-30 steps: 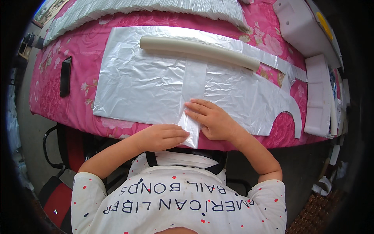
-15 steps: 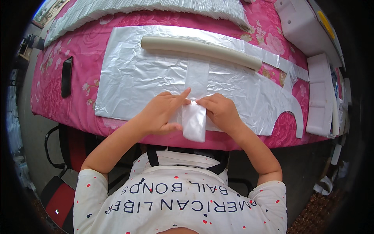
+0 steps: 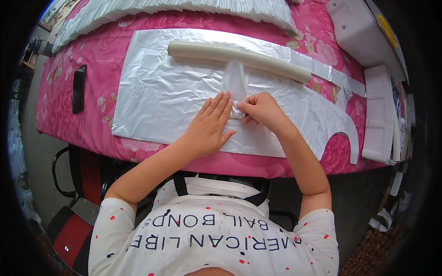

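A thin white plastic apron [image 3: 161,87] lies spread over the table, creased, with its narrow strap end toward the right. A folded strip of white translucent plastic [image 3: 234,76] rests on its middle, its far end near a long beige tube [image 3: 235,56] that lies across the apron. My left hand [image 3: 209,122] lies flat on the apron with its fingers stretched out, the fingertips beside the strip. My right hand [image 3: 262,112] pinches the strip's near edge between thumb and fingers, which partly hide it.
A pink flowered cloth [image 3: 55,101] covers the table. A black phone [image 3: 79,89] lies at the left. Folded white plastic pieces [image 3: 184,5] are stacked along the far side. White foam boxes [image 3: 377,112] stand at the right. A red and black chair [image 3: 69,234] is at lower left.
The strip's near end, which hung over the table edge, is now folded away onto the apron. My right hand has moved farther from me, and my left palm has flattened down.
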Tool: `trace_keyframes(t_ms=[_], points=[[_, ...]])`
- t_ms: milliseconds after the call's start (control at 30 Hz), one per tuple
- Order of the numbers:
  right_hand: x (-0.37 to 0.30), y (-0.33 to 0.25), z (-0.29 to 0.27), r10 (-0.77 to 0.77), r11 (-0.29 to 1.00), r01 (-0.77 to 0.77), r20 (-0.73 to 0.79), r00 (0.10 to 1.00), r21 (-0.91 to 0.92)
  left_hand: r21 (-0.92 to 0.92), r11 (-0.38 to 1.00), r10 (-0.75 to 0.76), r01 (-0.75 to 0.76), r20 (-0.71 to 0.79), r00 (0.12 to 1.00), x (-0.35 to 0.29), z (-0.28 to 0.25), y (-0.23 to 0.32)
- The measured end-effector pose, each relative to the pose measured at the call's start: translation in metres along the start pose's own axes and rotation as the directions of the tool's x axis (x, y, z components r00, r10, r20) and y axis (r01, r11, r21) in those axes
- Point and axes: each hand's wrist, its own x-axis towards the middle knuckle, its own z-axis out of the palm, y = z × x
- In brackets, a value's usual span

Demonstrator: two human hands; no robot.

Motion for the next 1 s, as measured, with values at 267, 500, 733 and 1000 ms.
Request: trace_keyframes(t_ms=[267, 500, 733, 1000], points=[[-0.002, 0.03, 0.009, -0.927, 0.219, 0.495, -0.022, 0.374, -0.841, 0.061, 0.998, 0.01, -0.005, -0.069, 0.998, 0.008, -0.002, 0.002], [0.009, 0.027, -0.007, -0.846, 0.277, 0.673, 0.158, 0.509, -0.685, 0.185, 0.98, 0.106, -0.075, -0.163, 0.981, 0.025, -0.004, -0.014], [0.007, 0.037, -0.007, -0.91, 0.155, 0.71, 0.18, 0.373, -0.687, 0.05, 0.97, 0.242, -0.237, -0.175, 0.954, 0.005, -0.009, -0.013], [-0.027, 0.052, 0.022, -0.939, 0.115, 0.695, 0.152, 0.31, -0.71, -0.004, 0.965, 0.261, -0.264, -0.131, 0.956, -0.024, -0.01, -0.008]])
